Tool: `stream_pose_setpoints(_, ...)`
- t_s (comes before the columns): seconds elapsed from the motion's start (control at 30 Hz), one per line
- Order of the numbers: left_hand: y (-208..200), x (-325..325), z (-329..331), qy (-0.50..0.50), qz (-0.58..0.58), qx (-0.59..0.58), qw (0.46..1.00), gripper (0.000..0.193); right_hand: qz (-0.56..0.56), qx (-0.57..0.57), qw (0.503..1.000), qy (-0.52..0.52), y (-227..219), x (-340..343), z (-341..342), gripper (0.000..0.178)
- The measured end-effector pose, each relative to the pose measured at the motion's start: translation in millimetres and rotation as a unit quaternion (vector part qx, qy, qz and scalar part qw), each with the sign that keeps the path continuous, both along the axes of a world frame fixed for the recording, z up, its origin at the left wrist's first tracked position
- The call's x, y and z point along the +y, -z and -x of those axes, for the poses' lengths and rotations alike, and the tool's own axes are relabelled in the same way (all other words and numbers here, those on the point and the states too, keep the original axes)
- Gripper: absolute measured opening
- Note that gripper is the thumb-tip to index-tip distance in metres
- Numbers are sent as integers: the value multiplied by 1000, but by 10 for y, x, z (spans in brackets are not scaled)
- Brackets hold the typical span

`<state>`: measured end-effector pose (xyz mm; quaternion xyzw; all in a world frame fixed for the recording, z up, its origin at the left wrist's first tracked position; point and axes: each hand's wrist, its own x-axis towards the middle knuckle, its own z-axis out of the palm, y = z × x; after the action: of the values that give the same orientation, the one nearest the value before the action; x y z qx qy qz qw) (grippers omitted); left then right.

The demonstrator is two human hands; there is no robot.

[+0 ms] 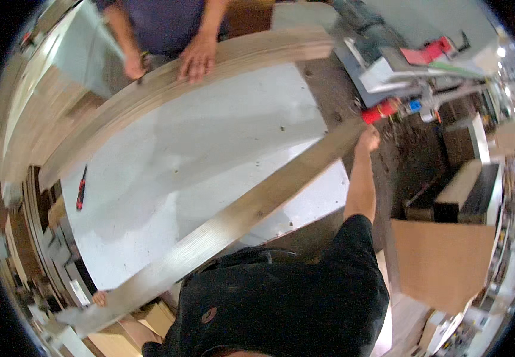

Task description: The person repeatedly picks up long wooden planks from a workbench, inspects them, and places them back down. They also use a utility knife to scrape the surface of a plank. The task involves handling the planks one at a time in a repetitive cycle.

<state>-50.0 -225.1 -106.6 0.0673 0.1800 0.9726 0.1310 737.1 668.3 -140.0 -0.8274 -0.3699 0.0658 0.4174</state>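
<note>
A long wooden board (pixel 233 220) runs slantwise across the near side of a white-topped worktable (pixel 150 137), from lower left to upper right. Toward its lower left end my left hand (pixel 100 298) is closed on it, fingertips over the far edge and the rest hidden under the wood. My right hand (pixel 368 140), arm stretched out, grips the board's far right end. Just beyond that hand is a red cylindrical part (pixel 381 111) of some equipment.
Across the table a co-worker's hand (pixel 198 58) lies flat on another long board (pixel 239 56); their other hand (pixel 135 65) holds a small tool. A red-and-black slim tool (pixel 82 189) lies at the table's left. Cardboard (pixel 445 262) and boxes stand at right.
</note>
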Motion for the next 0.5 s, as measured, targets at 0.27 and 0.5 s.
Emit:
stream_pose_setpoints(0.27, -461, 1170, -498, 53, -126, -74, 988, 28, 73, -69, 754, -649, -1160, -2406, 2414, 75)
stream_pose_setpoints(0.5, -114, 1703, -338, 196, -208, -7, 958, 52, 45, -259, 431, -863, -1682, -4680, 4678, 97)
